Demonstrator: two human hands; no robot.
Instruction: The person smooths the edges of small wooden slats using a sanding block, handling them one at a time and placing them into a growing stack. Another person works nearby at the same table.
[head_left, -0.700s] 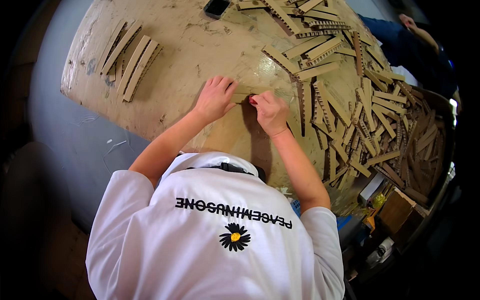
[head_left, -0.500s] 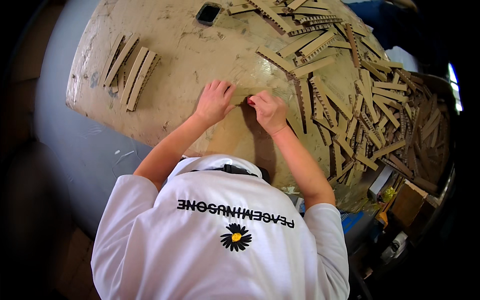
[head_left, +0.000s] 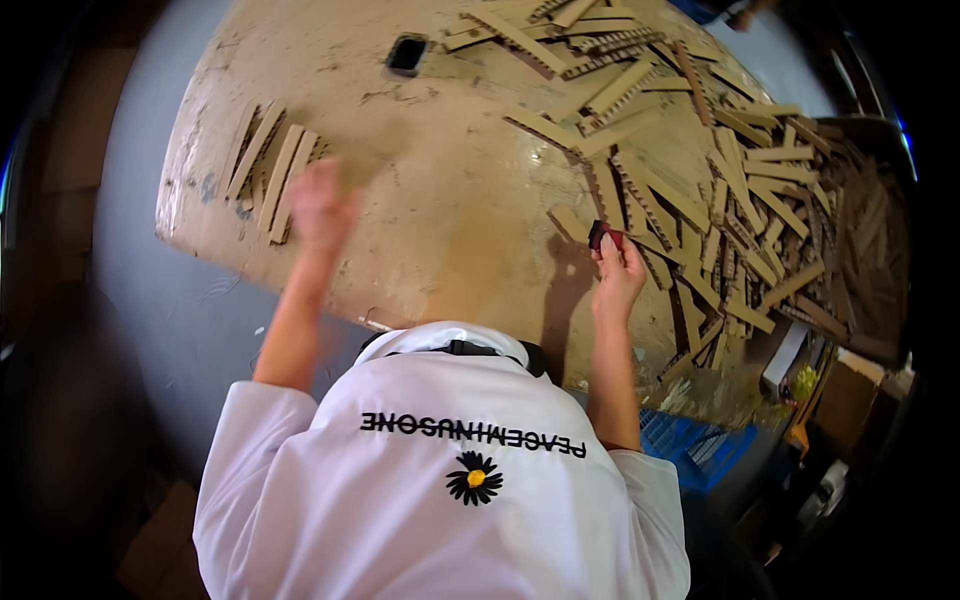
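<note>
My left hand [head_left: 325, 205], smeared by motion, is over the worktable beside a short row of cardboard strips [head_left: 285, 180]; whether it holds anything is hidden by the blur. Between the thumb and fingers of my right hand [head_left: 618, 275] is a small dark red and black object [head_left: 603, 236], too small to name more closely. That hand is raised at the left edge of a big heap of honeycomb cardboard strips [head_left: 735, 190]. A single short strip [head_left: 568, 222] lies just left of the red and black object.
The tan worktable [head_left: 440, 170] has a scuffed surface. A small dark square container [head_left: 407, 55] is at its far side. Darker brown strips [head_left: 870, 240] fill the far right. A blue plastic crate [head_left: 690, 445] and boxes [head_left: 850, 390] stand below the right edge.
My hands were close together at the table's middle and have separated. The left went left to the row of strips; the right went right to the heap, still pinching the red and black object.
</note>
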